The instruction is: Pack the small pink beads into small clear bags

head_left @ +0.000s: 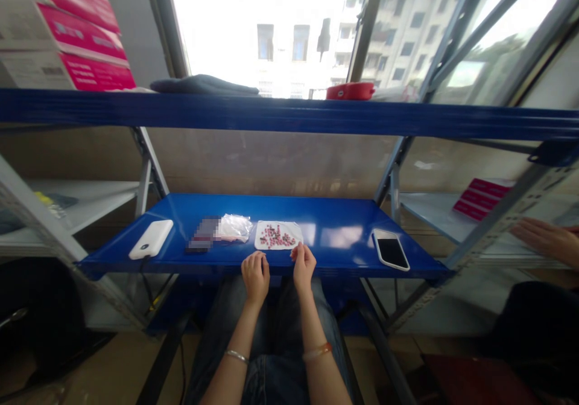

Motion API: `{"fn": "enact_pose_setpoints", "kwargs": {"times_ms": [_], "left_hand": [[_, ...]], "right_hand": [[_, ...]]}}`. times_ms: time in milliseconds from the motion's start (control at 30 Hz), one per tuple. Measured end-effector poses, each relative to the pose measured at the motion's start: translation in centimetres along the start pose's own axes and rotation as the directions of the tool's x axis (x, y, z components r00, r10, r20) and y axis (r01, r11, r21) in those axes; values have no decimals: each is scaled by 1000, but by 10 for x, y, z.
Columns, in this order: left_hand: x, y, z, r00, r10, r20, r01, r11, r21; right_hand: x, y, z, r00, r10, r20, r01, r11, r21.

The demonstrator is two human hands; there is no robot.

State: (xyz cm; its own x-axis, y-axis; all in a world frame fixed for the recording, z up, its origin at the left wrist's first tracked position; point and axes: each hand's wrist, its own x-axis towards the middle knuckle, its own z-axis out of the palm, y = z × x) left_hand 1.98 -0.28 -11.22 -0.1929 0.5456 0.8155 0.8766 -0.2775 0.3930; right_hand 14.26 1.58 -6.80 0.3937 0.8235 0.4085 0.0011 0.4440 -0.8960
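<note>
A small white sheet (294, 230), perhaps cloth or paper, lies on the blue shelf in front of me. Scattered over it are many tiny pink and dark red pieces (275, 237) that look like beads. My left hand (256, 272) rests at the shelf's front edge, just below the sheet's left side, its fingers curled. Whether anything is in them is hidden. At the sheet's lower right corner, my right hand (304, 264) has thumb and fingertips pinched together. What they hold, if anything, is too small to make out.
Left of the sheet lie a clear plastic bag (235, 227) and a blurred-out dark item (201, 236). A white device with a cable (152, 239) sits on the far left, a phone (391, 250) on the right. Another person's hand (545, 239) shows at the right edge. An upper blue shelf (289, 115) crosses ahead.
</note>
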Motion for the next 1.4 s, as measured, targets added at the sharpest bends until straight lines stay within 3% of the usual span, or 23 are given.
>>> {"fn": "enact_pose_setpoints", "kwargs": {"times_ms": [100,167,367,467,633,833,933,1067,1233,1300,1400], "left_hand": [[1,0,-1,1000,3,1,-3,1000,-4],[0,-1,-1,1000,4,0,-4,1000,-9],[0,-3,-1,1000,10,10,-10,1000,-11],[0,-3,-1,1000,11,11,-11,1000,-5],[0,-2,-1,1000,0,23,1,1000,-16],[0,-3,-1,1000,-2,31,3,1000,-13],[0,-4,-1,1000,-1,30,2,1000,-18],[-1,-4,0,1000,-2,27,3,1000,-18],[-2,-4,2,1000,5,25,-5,1000,-11],[-2,-4,2,1000,7,20,-7,1000,-5],[-1,-5,1,1000,7,23,-7,1000,0]], "right_hand": [[-7,1,2,988,-129,86,143,971,-191],[-10,2,4,979,-147,139,180,947,-265],[0,-2,-2,993,-17,121,42,978,-205],[17,-5,-19,999,7,39,6,945,-327],[70,-10,-49,965,-124,-230,-45,788,-614],[145,-34,-70,991,-78,-112,-59,490,-870],[165,-45,-98,988,-115,-102,-55,354,-934],[164,-45,-157,988,-80,-134,-112,229,-967],[142,-23,-222,971,147,-186,-205,127,-970],[136,-14,-237,958,238,-159,-193,126,-973],[131,-3,-250,953,254,-165,-225,231,-947]]}}
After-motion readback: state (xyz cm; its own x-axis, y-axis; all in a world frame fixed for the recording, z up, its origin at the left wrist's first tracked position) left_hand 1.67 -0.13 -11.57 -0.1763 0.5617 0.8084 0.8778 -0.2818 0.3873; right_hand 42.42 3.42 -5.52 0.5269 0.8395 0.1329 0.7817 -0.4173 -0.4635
